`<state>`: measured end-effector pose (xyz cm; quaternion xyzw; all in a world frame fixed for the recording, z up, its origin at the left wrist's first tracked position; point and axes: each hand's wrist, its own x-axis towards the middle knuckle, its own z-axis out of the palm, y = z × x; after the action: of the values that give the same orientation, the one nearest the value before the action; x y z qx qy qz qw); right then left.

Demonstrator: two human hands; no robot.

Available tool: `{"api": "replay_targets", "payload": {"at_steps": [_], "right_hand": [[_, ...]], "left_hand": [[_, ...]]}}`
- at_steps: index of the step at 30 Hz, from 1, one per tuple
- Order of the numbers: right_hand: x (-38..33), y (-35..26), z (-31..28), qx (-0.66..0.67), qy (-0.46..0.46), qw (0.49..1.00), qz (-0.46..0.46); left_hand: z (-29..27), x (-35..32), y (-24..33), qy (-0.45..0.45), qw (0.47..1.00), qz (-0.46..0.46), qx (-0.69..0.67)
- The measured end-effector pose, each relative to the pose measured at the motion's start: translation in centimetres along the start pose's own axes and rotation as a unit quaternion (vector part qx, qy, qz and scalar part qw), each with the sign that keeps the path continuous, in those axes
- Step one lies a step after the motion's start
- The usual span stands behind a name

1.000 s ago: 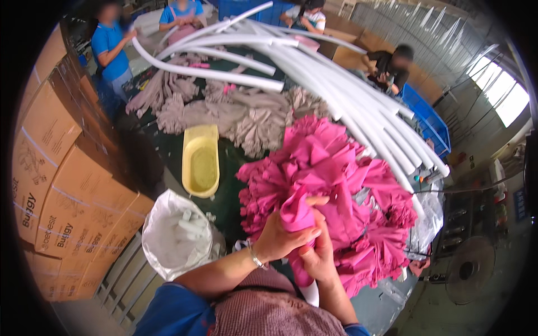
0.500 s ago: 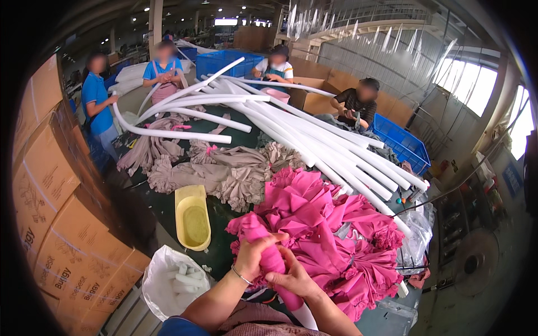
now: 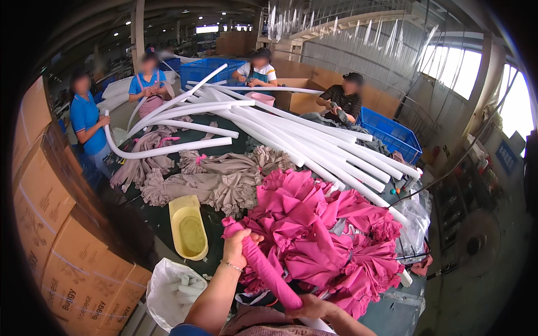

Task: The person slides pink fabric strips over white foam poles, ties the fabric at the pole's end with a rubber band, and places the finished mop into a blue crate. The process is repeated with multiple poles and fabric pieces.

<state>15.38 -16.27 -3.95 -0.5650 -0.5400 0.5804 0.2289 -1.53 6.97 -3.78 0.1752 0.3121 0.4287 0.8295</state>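
Pink fabric sleeve held at both ends

The sleeve is an elongated, gathered tube of cloth. It lies diagonally in front of the wearer's body, its upper end to the left and its lower end toward the lower edge of the view. A white tube end shows just below the lower end of the sleeve.

Left hand: fingers curled around the sleeve near its upper end; a short length of cloth projects beyond the grip. A bracelet encircles the wrist.

Right hand: closed about the lower end of the sleeve. The exact finger positions are partly hidden.

Adjacent items: a heap of pink fabric lies on the table, immediately to the right of and beyond the sleeve. Gathered beige fabric pieces lie farther back. A yellow oblong basin stands to the left of the heap. Below the basin, a white bag contains short white tube pieces.

Surroundings: long white foam tubes lie in a loose, fanned stack across the far part of the table. A clear plastic sheet lies at the right side. Printed cardboard cartons are stacked at the left. A co-worker in a blue shirt grips one bent tube at the far left.
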Motion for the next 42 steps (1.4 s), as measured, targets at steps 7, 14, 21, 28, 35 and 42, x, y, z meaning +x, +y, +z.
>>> {"api": "replay_targets", "payload": {"at_steps": [7, 14, 21, 28, 35, 42], "right_hand": [[-1.0, -3.8, -0.1, 0.055, 0.074, 0.986, 0.137], [1.0, -2.4, -0.9, 0.144, 0.177, 0.960, -0.160], [2.7, -6.7, 1.3, -0.036, 0.351, 0.848, -0.396], [1.9, -4.2, -0.4, 0.144, 0.289, 0.876, -0.359], [1.9, -4.5, -1.2, 0.070, 0.285, 0.879, -0.376], [1.2, -5.3, -1.7, -0.055, 0.261, 0.905, -0.333]], "left_hand": [[2.7, -0.6, -0.5, -0.038, 0.998, -0.034, 0.043], [6.5, -5.2, -2.0, -0.156, 0.950, 0.171, 0.209], [6.5, -11.1, -3.9, -0.313, 0.889, 0.166, 0.291], [5.1, -11.8, -1.0, -0.314, 0.897, 0.201, 0.238], [7.7, -12.6, 6.0, -0.205, 0.624, 0.415, 0.629], [6.7, -11.3, 5.4, -0.216, 0.537, 0.396, 0.713]]}}
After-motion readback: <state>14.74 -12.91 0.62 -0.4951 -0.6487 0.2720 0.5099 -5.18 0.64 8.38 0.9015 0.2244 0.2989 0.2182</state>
